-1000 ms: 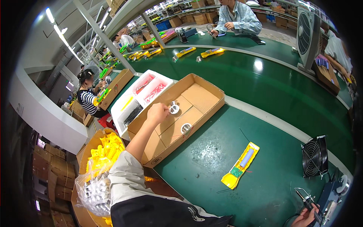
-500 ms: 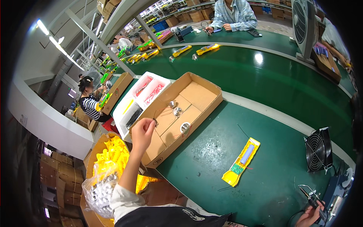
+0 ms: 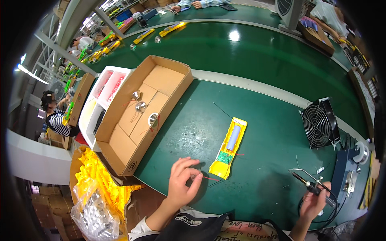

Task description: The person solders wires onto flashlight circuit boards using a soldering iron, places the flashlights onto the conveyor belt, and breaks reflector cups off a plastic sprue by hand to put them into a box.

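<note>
My left hand [image 3: 183, 182] is over the green bench, thumb and fingers drawn together. A thin red wire [image 3: 211, 178] runs from its fingertips; whatever else is pinched there is too small to make out. Just right of those fingers lies a yellow flashlight half-shell [image 3: 219, 170], open side up. Inside it sit a lilac cylindrical battery [image 3: 233, 137] and a green circuit board [image 3: 224, 157], with thin black and red wires sticking out. At the lower right my right hand [image 3: 313, 205] grips a soldering iron [image 3: 311, 186], its tip pointing up and left near a bent metal holder arm.
Left stands a cardboard tray [image 3: 132, 149] with several shiny reflector cups, beside a white foam box [image 3: 86, 120]. Yellow shells [image 3: 100, 172] and a plastic bag [image 3: 94, 213] fill a lower-left carton. A black fan [image 3: 320, 123] and blue soldering station [image 3: 341, 172] stand right. Across the conveyor, people work.
My left hand has come from above the cardboard tray to beside the yellow shell, a red wire at its fingertips. My right hand has raised the soldering iron. The view has shifted rightward.
</note>
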Available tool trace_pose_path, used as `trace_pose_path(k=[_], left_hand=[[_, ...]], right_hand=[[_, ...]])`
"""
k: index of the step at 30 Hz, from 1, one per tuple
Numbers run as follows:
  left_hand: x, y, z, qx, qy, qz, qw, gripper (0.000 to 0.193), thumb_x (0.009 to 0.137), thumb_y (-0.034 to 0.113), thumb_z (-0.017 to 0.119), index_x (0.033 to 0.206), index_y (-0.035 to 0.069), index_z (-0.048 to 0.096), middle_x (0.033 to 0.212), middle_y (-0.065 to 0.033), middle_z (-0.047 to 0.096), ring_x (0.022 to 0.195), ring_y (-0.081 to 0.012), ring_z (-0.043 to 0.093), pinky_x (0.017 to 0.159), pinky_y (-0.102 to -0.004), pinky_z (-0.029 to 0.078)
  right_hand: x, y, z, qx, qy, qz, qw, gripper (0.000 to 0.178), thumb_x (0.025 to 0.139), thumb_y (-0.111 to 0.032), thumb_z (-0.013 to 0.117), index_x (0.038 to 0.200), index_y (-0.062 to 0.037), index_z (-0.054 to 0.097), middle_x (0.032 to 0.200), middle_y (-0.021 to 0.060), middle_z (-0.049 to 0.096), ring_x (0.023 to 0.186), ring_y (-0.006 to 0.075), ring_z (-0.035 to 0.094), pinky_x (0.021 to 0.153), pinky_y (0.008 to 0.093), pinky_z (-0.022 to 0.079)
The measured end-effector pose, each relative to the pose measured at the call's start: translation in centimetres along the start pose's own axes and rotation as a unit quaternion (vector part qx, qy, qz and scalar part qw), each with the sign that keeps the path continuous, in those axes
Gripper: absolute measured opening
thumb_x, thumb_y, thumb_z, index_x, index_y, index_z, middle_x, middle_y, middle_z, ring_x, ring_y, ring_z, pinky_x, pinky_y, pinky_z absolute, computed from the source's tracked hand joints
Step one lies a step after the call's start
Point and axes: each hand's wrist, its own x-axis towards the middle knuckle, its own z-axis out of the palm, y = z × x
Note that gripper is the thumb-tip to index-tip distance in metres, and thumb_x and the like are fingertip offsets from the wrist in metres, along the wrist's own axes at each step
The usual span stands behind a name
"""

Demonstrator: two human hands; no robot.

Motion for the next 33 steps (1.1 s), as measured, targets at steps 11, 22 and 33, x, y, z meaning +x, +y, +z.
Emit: trace_pose_path(k=[11,22,33], left_hand=[[-0.5,0.7,2.8,-0.114,0.066,-0.080,0.988,0.006,0.074,0.009,0.062,0.079,0.007,0.062,0.072,-0.0039,0.058,0.076,-0.0206,0.054,0.090,-0.0420,0.031],[-0.2,1.3,3.1,-0.096,0.079,-0.132,0.984,0.006,0.070,0.007,0.065,0.071,0.005,0.059,0.062,-0.0026,0.053,0.063,-0.0176,0.050,0.085,-0.0388,0.034],[-0.2,1.1,3.4,-0.095,0.081,-0.129,0.984,0.012,0.063,0.005,0.067,0.066,0.008,0.056,0.062,-0.0015,0.046,0.062,-0.0167,0.044,0.068,-0.0307,0.030]], right_hand=[[-1.0,2.2,5.0,-0.127,0.043,0.031,0.990,0.021,0.080,-0.007,0.055,0.095,0.0010,0.042,0.071,0.0064,0.047,0.048,0.0113,0.047,0.044,0.0213,0.040],[-0.4,3.3,5.6,-0.160,0.063,-0.010,0.985,0.018,0.080,-0.008,0.054,0.090,0.0005,0.042,0.073,0.0063,0.046,0.046,0.0121,0.046,0.043,0.0219,0.041],[-0.2,2.5,7.5,-0.166,0.056,-0.047,0.983,0.022,0.080,-0.013,0.055,0.090,-0.0006,0.041,0.066,0.0052,0.047,0.046,0.0098,0.046,0.042,0.0190,0.039]])
